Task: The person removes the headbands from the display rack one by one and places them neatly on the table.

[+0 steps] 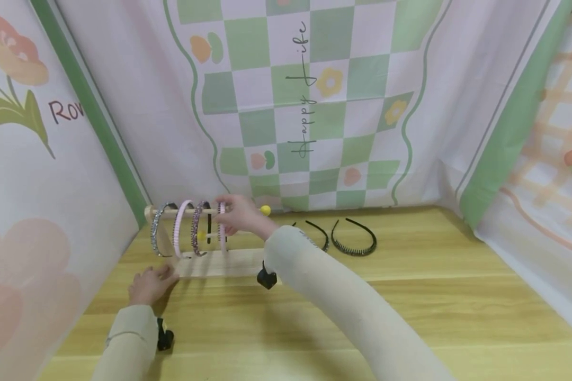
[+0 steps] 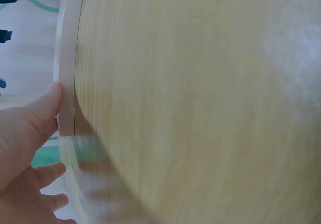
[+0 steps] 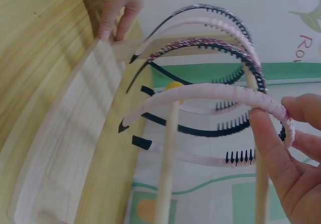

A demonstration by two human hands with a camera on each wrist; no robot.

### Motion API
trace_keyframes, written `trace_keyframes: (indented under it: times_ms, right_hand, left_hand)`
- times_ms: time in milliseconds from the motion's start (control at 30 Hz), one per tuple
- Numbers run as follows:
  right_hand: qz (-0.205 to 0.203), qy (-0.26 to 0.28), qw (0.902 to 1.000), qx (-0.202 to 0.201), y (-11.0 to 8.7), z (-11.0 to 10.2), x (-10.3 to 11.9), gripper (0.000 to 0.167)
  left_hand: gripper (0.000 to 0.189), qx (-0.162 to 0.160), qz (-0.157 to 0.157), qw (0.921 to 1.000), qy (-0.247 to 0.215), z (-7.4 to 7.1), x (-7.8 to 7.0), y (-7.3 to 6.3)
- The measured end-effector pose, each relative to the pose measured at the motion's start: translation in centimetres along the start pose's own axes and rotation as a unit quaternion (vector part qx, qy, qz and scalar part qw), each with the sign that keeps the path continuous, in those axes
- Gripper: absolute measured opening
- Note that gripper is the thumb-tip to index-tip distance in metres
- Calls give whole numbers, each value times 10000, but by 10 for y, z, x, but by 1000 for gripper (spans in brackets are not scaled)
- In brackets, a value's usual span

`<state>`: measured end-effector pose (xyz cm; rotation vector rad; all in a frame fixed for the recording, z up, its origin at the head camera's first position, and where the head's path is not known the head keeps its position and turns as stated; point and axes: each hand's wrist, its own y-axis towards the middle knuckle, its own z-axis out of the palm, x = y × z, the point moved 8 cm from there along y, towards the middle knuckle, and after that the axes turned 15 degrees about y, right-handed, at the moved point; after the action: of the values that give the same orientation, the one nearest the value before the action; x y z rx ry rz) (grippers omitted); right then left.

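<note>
We logged a green-and-white checked curtain point(image 1: 333, 121) behind a wood-grain tabletop point(image 1: 457, 307). A pale right sleeve point(image 1: 333, 286) reached over the tabletop. Toward the left stood a wooden headband stand point(image 1: 219, 263), base flat, upper rod running sideways. We saw the left hand point(image 1: 148, 286) at the base's left end, thumb against its edge, other fingers spread and loose. The right hand point(image 1: 243, 214) had thumb and fingers closed in a pinch on a pink toothed headband point(image 3: 200, 92), which looped around the upper rod. Left of it on that rod we counted a silver glitter headband point(image 1: 154, 233), a pink ribbed headband point(image 1: 176, 233) and a purple glitter headband point(image 1: 194, 233). Right of the stand lay a black toothed headband point(image 1: 355, 252); beside it, probably another black headband point(image 1: 321, 231), partly sleeve-covered. Smallest: a yellow knob point(image 1: 265, 210) at the upper rod's right tip.
</note>
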<state>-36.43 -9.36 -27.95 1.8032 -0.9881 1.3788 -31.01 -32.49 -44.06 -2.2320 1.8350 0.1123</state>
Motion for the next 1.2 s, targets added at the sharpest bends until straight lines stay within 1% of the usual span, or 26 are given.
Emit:
trace_keyframes:
  times_ms: [200,333,533,700,867,1200]
  right_hand:
    - [-30,105,9999,-86,-6,-14,12,55]
    - [-32,285,9995,-134,-9,-24,18,56]
    - [-178,496,9985,-149,-15,-37,25,55]
    - [-307,475,9982,-188,-23,-48,33,54]
    - [-466,410,9979,-184,-34,-59,42,53]
    - [-648,416,9961,-420,-47,-86,47,52]
  left_hand:
    - [71,18,2,10000,-40,1,1,2]
    - [71,1,22,10000,-4,0,0,2]
    - [72,-14,66,10000,-29,-2,-3,0]
    - [71,-7,76,10000,-25,-2,-3,-1]
    - [71,25,18,10000,-35,0,0,0]
    - [72,55,-12,9999,-89,2,1,2]
